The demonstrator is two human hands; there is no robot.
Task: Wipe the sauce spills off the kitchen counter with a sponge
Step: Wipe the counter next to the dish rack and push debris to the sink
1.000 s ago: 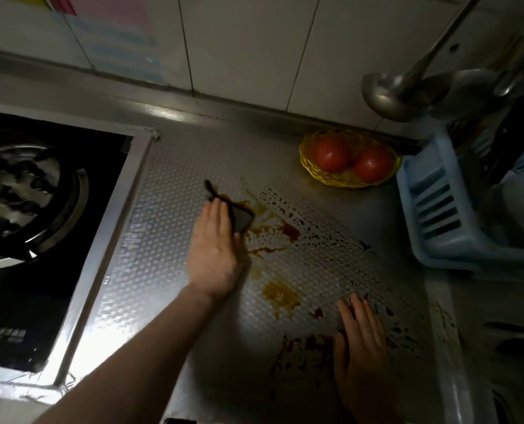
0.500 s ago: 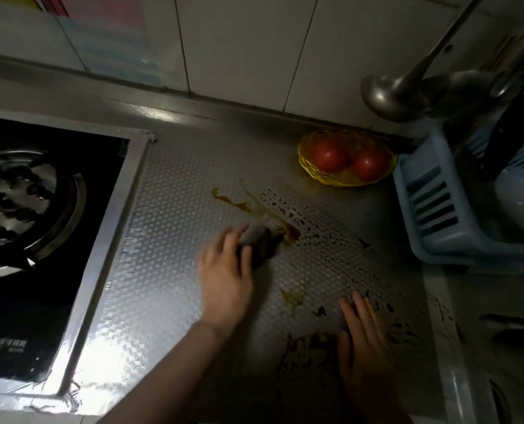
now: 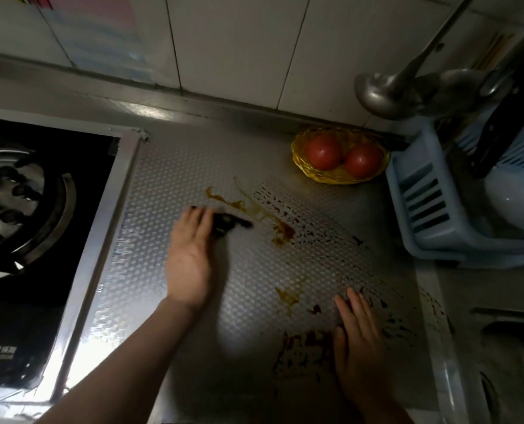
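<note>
My left hand (image 3: 190,252) lies on the embossed metal counter (image 3: 162,270), its straight fingers pressing a dark sponge (image 3: 231,224) that sticks out to the right of the fingertips; the hand is motion-blurred. An orange-brown sauce streak (image 3: 224,199) runs just behind the sponge, and a brown blot (image 3: 282,231) lies to its right. A smaller yellow-brown smear (image 3: 288,296) and a dark red patch (image 3: 305,344) sit nearer me. My right hand (image 3: 358,341) rests flat, palm down, beside the red patch.
A gas hob (image 3: 25,228) fills the left side. At the back right, a yellow basket (image 3: 340,179) holds two tomatoes. A blue dish rack (image 3: 431,215) stands to the right under hanging ladles (image 3: 383,93). A sink edge (image 3: 505,338) shows at the lower right.
My left hand swept the sponge right and towards me through the brown sauce, then back left. The yellow-brown blot near the middle has shrunk to a thin smear. My right hand stayed put.
</note>
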